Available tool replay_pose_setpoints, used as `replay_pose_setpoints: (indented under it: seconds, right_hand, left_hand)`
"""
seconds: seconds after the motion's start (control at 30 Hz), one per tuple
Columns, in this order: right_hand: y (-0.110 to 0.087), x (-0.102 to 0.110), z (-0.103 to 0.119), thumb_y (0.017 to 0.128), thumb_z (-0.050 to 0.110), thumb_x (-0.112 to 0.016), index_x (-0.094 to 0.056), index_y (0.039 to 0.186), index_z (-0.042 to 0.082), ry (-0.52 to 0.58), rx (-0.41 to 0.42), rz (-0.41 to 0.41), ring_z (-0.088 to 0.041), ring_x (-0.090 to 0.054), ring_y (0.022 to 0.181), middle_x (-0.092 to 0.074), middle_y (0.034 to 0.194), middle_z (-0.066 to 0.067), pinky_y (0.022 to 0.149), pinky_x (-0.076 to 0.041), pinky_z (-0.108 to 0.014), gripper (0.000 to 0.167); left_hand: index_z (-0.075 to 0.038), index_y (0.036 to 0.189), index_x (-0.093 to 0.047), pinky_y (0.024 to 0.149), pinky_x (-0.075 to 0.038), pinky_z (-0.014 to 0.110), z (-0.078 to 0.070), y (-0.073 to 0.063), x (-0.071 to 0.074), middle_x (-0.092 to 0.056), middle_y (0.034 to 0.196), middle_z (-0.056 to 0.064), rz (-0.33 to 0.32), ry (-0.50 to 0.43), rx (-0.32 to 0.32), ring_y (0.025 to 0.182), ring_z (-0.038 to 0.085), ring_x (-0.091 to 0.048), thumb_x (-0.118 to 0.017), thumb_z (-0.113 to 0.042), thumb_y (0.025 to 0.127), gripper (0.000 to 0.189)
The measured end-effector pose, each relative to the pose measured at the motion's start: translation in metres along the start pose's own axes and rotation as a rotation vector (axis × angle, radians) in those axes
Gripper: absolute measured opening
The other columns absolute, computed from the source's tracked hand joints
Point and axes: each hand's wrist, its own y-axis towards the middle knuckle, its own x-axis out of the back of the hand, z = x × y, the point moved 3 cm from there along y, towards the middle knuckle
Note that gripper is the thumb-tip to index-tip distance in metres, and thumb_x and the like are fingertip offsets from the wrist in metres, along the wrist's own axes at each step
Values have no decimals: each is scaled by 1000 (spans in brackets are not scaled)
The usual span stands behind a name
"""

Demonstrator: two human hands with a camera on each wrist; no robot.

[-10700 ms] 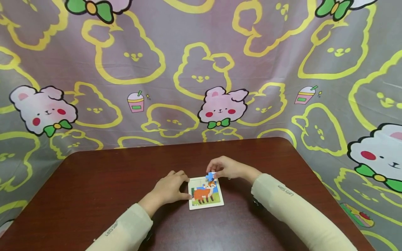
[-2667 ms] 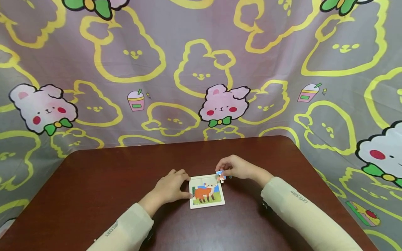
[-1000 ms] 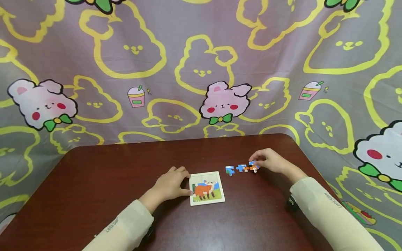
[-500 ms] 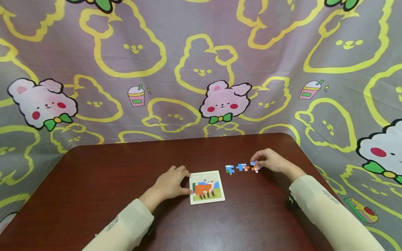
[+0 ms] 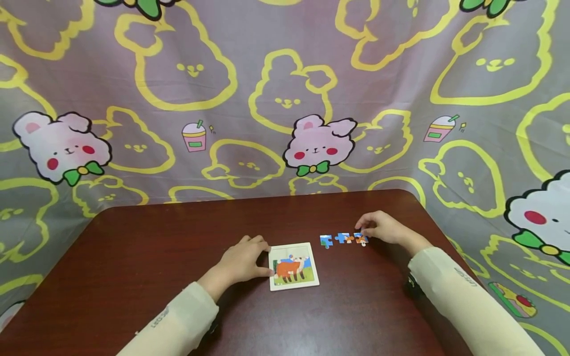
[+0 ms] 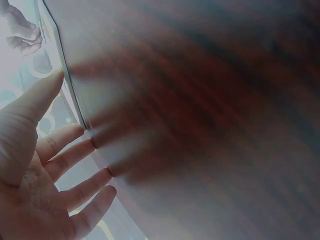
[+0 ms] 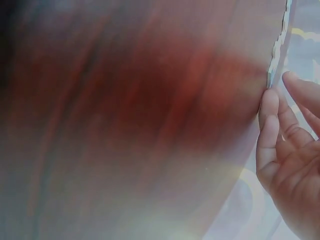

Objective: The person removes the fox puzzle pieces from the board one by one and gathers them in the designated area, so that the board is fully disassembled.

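Note:
A small jigsaw puzzle tray with a pale frame lies on the table, showing a red-orange animal on grass. Its upper strip is bare of pieces. My left hand rests at the tray's left edge, fingers mostly straight; in the left wrist view the thumb touches the rim. Right of the tray, three jigsaw pieces lie in a row: a blue and green one, a blue and orange one and another blue and orange one. My right hand is at this last piece, its thumb raised off it.
The dark reddish-brown table has rounded far corners. A grey-pink curtain with cartoon rabbits hangs close behind it and along the right side.
The right hand has moved right, away from the tray. The piece it gripped at the tray's upper right now lies flat at the row's right end, let go. The left hand has stayed.

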Motion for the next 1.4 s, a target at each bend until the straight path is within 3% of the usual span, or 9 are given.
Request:
replay_pose_setpoints:
  seconds: [0.2,0.4,0.6,0.77,0.87,1.07,1.4]
  right_hand:
    - [-1,1,5,91,3,-68,-71,100,3,-51,22,-28,-14,-60,84,-73,96,-7,74,-49,-29,10]
    - [3,-7,27,92,6,-67,-72,102,5,-76,55,-8,-15,-57,87,-71,98,-5,78,-48,-34,11]
    - [15,-23,57,93,6,-67,-73,101,6,-66,113,61,-11,-54,78,-68,94,-3,69,-49,-28,10]
    - [27,-41,83,92,7,-68,-74,99,6,-77,189,110,-11,-57,85,-68,94,-1,78,-51,-28,9]
    - [35,-51,96,92,7,-68,-74,100,6,-59,210,140,-10,-57,84,-67,93,0,77,-53,-29,9]
    - [45,-70,113,90,5,-69,-73,99,5,-64,279,171,-5,-56,82,-66,90,1,79,-53,-29,10]
    - [55,-90,141,92,9,-69,-73,103,5,-49,313,301,-7,-60,85,-67,97,-3,78,-51,-22,12]
  left_hand:
    - [-14,117,-70,81,-53,51,0,0,1,-63,123,2,-5,-1,-7,111,28,-56,-84,-46,76,53]
    - [-14,117,-70,81,-53,50,0,0,0,-63,122,2,-2,-10,0,110,28,-56,-84,-45,76,54]
    - [-15,118,-69,82,-53,52,1,0,-1,-62,126,2,10,-13,10,113,28,-55,-83,-46,77,53]
    - [-15,118,-70,82,-53,52,1,1,1,-62,125,2,9,-11,6,113,28,-56,-83,-47,76,54]
    - [-15,118,-70,82,-53,52,1,1,1,-62,126,2,16,-10,7,114,28,-56,-83,-47,76,54]
    - [-15,119,-69,82,-53,51,1,2,1,-62,126,2,24,-9,6,114,28,-56,-83,-48,76,55]
    - [-15,118,-70,81,-53,50,1,2,1,-63,122,2,23,1,2,111,28,-56,-84,-49,74,57]
